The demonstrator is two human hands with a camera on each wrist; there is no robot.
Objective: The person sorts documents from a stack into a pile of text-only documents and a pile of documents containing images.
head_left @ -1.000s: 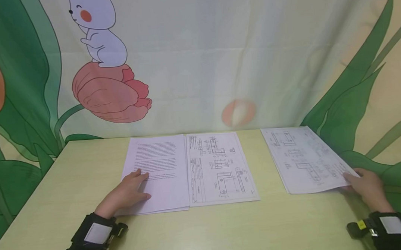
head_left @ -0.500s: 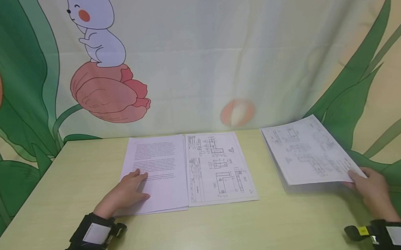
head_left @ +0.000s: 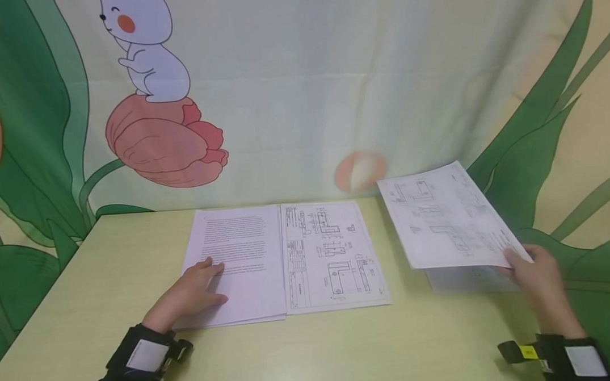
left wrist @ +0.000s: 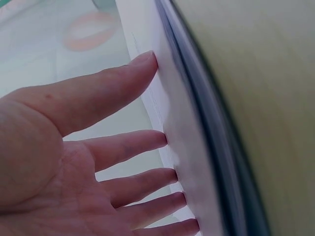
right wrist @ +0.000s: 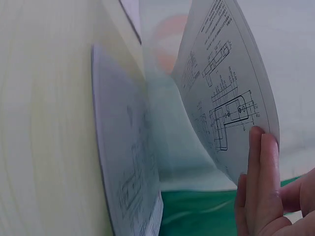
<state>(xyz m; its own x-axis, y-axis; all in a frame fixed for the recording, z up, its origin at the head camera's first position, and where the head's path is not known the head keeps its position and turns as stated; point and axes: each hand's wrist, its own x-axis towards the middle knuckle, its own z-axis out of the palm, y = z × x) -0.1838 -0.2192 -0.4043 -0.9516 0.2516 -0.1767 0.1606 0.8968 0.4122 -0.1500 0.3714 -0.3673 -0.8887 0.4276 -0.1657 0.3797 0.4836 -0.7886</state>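
My left hand [head_left: 194, 289] rests with spread, straight fingers on a stack of printed text pages [head_left: 253, 295]; the left wrist view shows the fingertips touching the top page [left wrist: 192, 162]. My right hand [head_left: 536, 277] pinches the near right corner of a drawing sheet [head_left: 429, 230], thumb on top and fingers underneath. The sheet is raised and tilted, its far edge higher than its near one. Below it lies a pile of drawing sheets [right wrist: 128, 162], mostly hidden by the sheet in the head view. Printed lines show on the raised sheet's underside in the right wrist view.
Right beside the text stack lies another drawing sheet [head_left: 333, 257] with L-shaped part outlines. All the papers are on a pale wooden table [head_left: 312, 355]. A curtain [head_left: 280, 100] with a rabbit and plants hangs at the table's back edge.
My right hand has lifted the drawing sheet off the right pile and carried it a little to the left, uncovering the pile's near edge. The left hand stays on the text pages.
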